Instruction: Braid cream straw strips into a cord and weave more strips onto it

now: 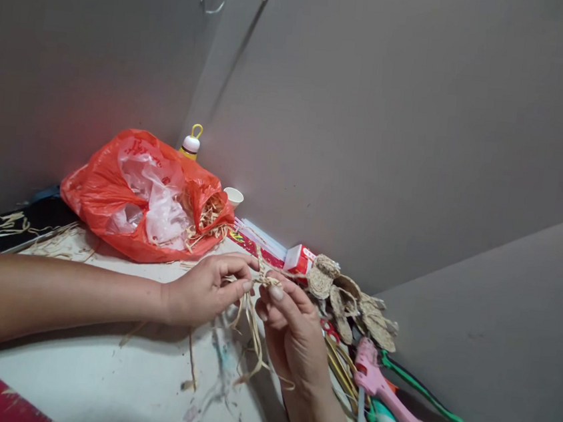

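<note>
Between my two hands is a thin braid of straw-coloured fibre [267,281], held up over the table. My left hand [213,284] pinches it from the left with thumb and fingers. On the other side, the fingertips of my right hand [294,326] close on the braid's right part, thumb on top. Loose strands [253,342] hang down below the fingers toward the white table top [142,384]. A short length of braid stands up above the pinch. The fingers partly hide where the strands cross.
A red plastic bag [108,179] with straw strands stands at the back left, near a paper cup [233,196] and a yellow-topped bottle [191,144]. At the right lie woven straw pieces [324,279], a red-and-white box [299,260] and a pink glue gun [375,375]. Grey panels [372,113] enclose the table.
</note>
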### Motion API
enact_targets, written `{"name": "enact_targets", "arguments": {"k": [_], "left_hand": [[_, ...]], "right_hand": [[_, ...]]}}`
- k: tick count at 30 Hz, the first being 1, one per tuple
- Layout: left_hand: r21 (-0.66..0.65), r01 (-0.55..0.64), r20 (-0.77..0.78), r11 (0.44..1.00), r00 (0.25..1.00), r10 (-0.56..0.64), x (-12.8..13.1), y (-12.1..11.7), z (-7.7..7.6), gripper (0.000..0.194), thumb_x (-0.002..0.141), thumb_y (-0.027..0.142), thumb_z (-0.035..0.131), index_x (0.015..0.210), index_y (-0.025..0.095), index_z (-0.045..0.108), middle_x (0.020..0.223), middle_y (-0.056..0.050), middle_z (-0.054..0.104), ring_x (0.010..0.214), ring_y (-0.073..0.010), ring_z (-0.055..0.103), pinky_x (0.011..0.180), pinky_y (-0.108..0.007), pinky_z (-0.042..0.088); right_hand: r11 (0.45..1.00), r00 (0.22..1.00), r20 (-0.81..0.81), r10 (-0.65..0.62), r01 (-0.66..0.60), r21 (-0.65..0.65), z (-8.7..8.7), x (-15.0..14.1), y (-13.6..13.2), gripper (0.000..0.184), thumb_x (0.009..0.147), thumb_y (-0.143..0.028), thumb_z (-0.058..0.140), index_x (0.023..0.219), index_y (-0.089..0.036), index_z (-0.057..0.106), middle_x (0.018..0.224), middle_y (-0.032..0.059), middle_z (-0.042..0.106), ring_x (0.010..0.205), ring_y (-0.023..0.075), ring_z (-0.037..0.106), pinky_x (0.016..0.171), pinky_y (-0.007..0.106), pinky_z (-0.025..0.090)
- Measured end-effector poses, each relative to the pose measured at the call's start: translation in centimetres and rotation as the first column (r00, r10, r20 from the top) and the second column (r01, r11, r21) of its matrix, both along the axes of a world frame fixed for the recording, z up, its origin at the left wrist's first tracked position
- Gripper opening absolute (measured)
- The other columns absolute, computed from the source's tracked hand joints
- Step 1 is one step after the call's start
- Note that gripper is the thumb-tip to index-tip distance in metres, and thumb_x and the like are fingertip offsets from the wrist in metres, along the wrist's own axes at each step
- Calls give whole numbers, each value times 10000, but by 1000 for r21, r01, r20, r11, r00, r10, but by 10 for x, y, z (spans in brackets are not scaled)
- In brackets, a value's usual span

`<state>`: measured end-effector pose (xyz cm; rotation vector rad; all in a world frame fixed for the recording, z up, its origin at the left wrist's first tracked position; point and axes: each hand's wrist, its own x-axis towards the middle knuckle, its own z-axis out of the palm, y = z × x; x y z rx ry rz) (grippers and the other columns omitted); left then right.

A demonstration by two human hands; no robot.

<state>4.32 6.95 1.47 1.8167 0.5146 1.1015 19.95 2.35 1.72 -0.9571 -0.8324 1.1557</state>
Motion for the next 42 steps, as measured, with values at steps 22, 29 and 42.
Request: {"name": "enact_targets", "arguments": {"k": [22,29,42], "left_hand": [[694,163,-333,702,936,112,-5,25,-29,148,837,125,353,868,152,495,897,-113,553,805,-175,520,733,-281,461],[643,132,-336,755,934,122,-5,32,-34,170,824,95,366,931,156,483,936,-101,551,864,-179,516,771,-291,449],[640,263,-505,722,852,137,-5,37,-39,149,840,119,387,945,142,491,914,-110,566,824,-212,557,681,-308,437]], "right_hand": [[934,944,-325,-59,-62,-351,4,-13,-2,95,647,-205,723,700,-167,654,669,-21,624,511,63,512,450,158,472],[969,990,-84,112,-128,-212,-2,-5,1,200,660,-167,689,855,-143,727,694,37,669,589,103,574,490,167,482],[995,924,376,66,-35,-90,-29,7,13,177,702,-283,730,844,-177,739,656,-13,627,484,81,494,491,220,429]]}}
